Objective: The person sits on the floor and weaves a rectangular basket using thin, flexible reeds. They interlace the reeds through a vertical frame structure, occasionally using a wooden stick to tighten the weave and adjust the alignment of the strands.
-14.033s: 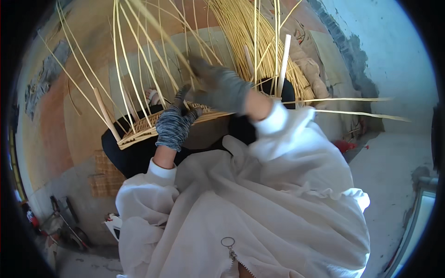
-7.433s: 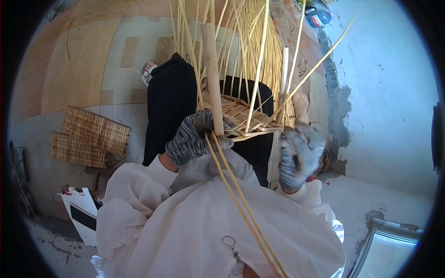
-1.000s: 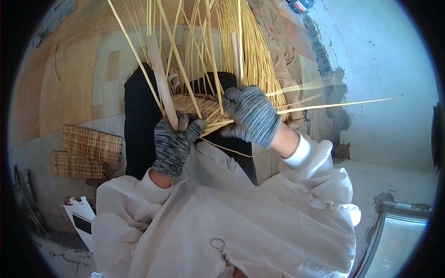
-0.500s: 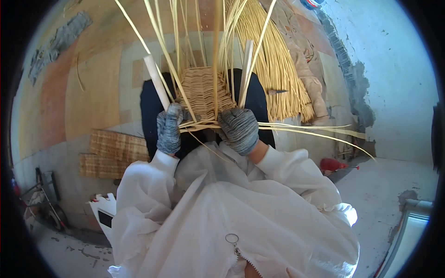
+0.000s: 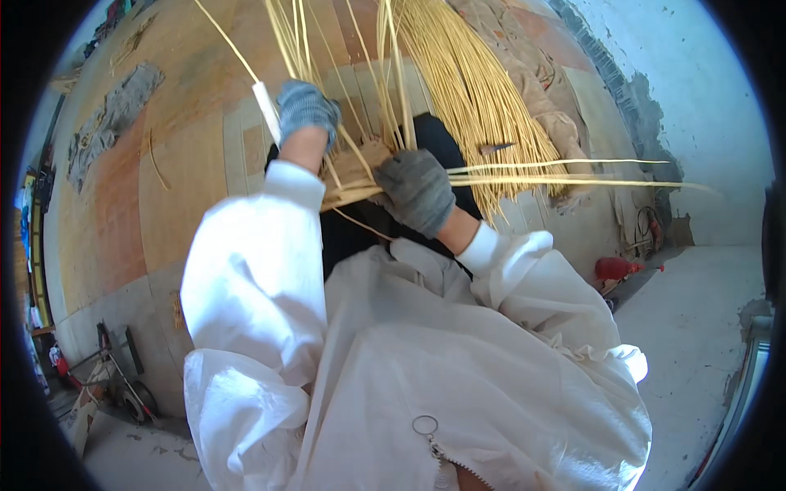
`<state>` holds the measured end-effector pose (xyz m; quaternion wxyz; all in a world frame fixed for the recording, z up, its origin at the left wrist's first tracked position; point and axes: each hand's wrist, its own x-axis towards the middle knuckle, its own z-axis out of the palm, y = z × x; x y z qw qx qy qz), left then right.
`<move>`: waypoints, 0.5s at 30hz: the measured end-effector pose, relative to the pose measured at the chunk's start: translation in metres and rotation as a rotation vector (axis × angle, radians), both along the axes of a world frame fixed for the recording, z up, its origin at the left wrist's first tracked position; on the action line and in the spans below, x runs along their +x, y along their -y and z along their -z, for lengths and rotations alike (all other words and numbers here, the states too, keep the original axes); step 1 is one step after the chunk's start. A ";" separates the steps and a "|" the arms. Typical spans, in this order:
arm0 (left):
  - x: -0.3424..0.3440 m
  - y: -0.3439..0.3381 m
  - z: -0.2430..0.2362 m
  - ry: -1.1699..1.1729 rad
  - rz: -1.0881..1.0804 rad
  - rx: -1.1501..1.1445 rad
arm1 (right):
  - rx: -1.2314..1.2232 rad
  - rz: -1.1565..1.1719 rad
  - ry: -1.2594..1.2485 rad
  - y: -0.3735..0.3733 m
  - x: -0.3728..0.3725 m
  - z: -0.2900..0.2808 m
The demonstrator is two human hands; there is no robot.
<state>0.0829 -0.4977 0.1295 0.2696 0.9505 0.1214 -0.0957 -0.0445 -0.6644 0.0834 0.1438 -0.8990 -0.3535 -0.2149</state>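
Wicker piece (image 5: 354,194): sits at the lap, near edge toward the body, above dark trousers (image 5: 443,139). Upright rods (image 5: 397,90): fan up from it, past the picture's top. Pale wooden post (image 5: 266,113): leans at its left end.

Right hand (image 5: 416,192), in grey knit glove: closed, fingers curled over the near edge of the wicker piece, right beside an upright rod. Two long loose rods (image 5: 565,180): run out sideways to the right from behind that glove. Thin strand (image 5: 364,223): hangs below the edge.

Left hand (image 5: 309,110), also gloved: raised higher, just beside the post, among the rods. Shows mostly its back, fingers bent; can't tell how far open or whether gripping anything (fingertips hidden).

On the floor, beyond the lap to the right: big rod bundle (image 5: 483,98), small dark pointed tool (image 5: 496,149) on it, brown cloth (image 5: 565,123) alongside. Further right: red object (image 5: 616,268). Far left: grey cloth (image 5: 115,119); coloured items (image 5: 31,217) at the rim, too small to make out any print.
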 end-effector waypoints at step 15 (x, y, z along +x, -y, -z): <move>-0.143 0.034 0.054 0.408 0.013 0.043 | 0.087 0.084 -0.176 -0.007 -0.020 0.019</move>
